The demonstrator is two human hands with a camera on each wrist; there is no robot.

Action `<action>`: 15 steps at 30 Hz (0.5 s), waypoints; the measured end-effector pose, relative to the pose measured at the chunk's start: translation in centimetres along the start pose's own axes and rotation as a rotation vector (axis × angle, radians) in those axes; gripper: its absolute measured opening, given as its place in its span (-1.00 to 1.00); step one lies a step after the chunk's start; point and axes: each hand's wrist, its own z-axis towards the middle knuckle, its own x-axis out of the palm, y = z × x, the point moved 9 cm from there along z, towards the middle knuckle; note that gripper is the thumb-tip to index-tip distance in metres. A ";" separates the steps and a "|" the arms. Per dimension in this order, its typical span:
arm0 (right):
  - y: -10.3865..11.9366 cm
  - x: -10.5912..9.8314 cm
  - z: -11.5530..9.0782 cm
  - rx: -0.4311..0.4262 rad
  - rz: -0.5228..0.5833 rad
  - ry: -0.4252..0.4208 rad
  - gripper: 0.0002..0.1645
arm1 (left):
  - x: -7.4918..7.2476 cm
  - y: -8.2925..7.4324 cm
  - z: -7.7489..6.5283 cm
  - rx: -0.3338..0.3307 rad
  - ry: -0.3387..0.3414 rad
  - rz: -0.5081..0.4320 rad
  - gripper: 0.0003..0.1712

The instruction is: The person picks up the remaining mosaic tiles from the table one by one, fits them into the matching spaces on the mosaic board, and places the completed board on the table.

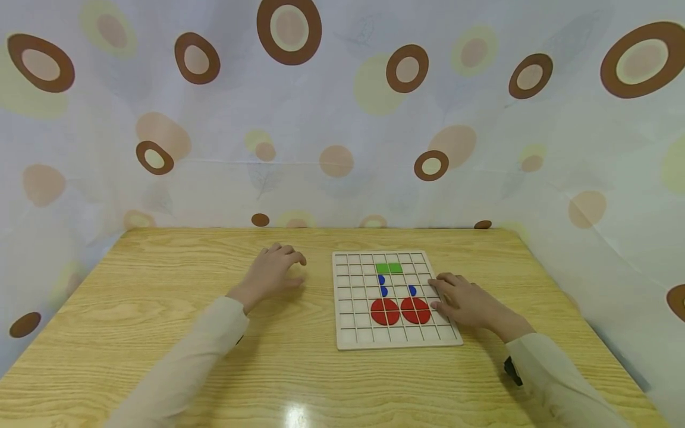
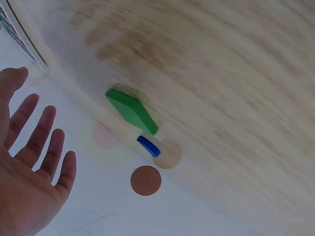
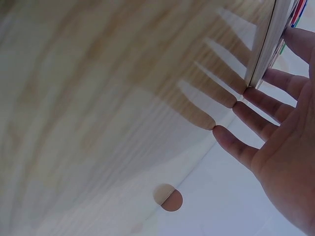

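A pale square grid board (image 1: 353, 337) lies on the table, right of centre. It bears green squares (image 1: 389, 268), blue half-round pieces (image 1: 384, 292) and two red discs (image 1: 385, 312) made of quarter pieces. My right hand (image 1: 462, 302) rests at the board's right edge, thumb and a fingertip overlapping the rim. Its other fingertips meet the tabletop in the right wrist view. My left hand (image 1: 270, 274) is held left of the board, fingers loosely bent and nothing in them. In the left wrist view, a green piece (image 2: 132, 112) and a blue piece (image 2: 148, 146) lie on the table beyond that hand.
The wood-grain table (image 1: 278, 380) reaches back to a pale curtain (image 1: 321, 196) with brown ring patterns. The curtain also hangs along the left and right sides. A small dark strap (image 1: 512, 371) shows at the right cuff.
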 end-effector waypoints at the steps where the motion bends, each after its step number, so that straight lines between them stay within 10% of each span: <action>1: 0.0 0.0 0.0 -0.002 0.000 0.000 -0.42 | 0.0 0.5 -0.2 -0.010 0.000 -0.004 -0.65; 15: 0.0 0.0 0.0 -0.001 0.003 -0.003 -0.43 | -0.6 5.5 -1.5 -0.141 0.002 0.011 -0.65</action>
